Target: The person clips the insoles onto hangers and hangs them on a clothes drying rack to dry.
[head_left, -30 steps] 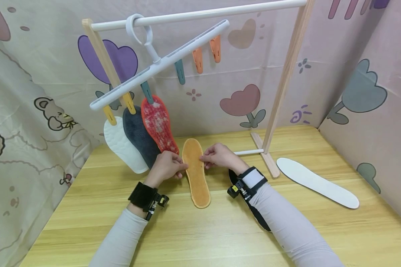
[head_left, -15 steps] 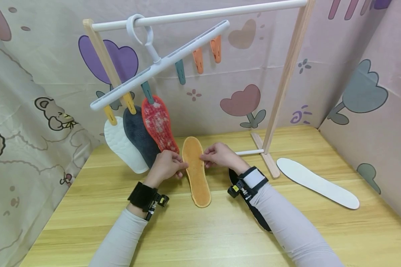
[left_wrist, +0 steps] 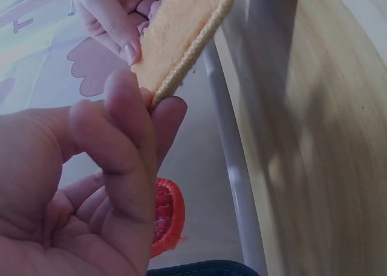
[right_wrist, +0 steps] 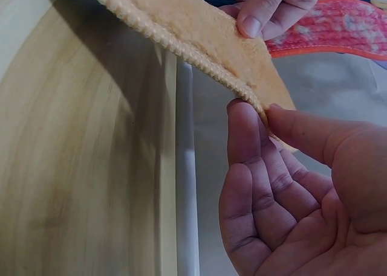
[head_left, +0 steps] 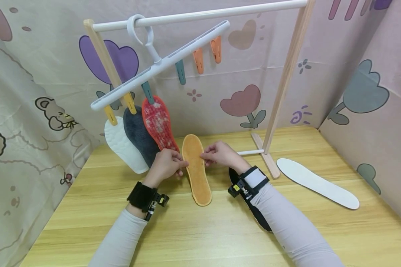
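Observation:
An orange fuzzy insole (head_left: 197, 174) with a stitched edge is held up over the table between both hands. My left hand (head_left: 167, 165) pinches its left edge between thumb and fingers, and my right hand (head_left: 220, 155) pinches the right edge. Both wrist views show the insole (left_wrist: 181, 40) gripped at its rim by thumb and fingertips. Close behind the left hand hangs a red-and-white insole (head_left: 158, 122) from a teal clip. Beside it a dark grey insole (head_left: 138, 129) and a white insole (head_left: 123, 146) hang from yellow clips.
A white hanger (head_left: 173, 59) tilts on the rack's top rod (head_left: 220, 13), with free teal and orange clips (head_left: 198, 60) on its right half. A white insole (head_left: 317, 182) lies on the table at right. A black insole (head_left: 258, 215) lies partly under the right forearm.
The orange insole has risen slightly and moved a little away from me, with both hands keeping their pinch on it. The hanging insoles stay where they were.

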Demonstrator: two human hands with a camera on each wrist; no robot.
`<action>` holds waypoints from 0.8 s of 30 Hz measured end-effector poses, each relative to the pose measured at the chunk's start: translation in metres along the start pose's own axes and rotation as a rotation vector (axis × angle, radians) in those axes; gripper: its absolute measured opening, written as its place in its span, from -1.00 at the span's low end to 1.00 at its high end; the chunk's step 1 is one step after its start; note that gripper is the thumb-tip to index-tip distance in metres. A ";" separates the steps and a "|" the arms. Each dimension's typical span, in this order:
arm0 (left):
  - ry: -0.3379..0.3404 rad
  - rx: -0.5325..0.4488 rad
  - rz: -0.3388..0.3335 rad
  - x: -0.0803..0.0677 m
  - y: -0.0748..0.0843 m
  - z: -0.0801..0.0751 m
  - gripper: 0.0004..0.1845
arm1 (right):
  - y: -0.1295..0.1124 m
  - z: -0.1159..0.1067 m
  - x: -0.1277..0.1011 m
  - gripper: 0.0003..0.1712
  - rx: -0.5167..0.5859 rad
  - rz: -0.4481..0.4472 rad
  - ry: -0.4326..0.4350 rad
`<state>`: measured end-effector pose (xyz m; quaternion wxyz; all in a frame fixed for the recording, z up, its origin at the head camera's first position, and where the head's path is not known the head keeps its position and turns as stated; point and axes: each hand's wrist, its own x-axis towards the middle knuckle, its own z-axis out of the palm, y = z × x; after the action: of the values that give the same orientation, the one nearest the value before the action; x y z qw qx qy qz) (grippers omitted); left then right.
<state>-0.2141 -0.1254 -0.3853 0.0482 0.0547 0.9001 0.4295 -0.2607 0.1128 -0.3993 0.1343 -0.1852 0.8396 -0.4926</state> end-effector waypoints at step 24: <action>0.028 0.013 0.027 -0.001 0.006 -0.003 -0.81 | -0.004 -0.004 -0.002 -0.75 0.013 -0.019 0.005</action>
<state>-0.2128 -0.1242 -0.3789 0.0295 0.0614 0.9027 0.4248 -0.2600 0.1156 -0.3939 0.1287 -0.1909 0.8350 -0.4999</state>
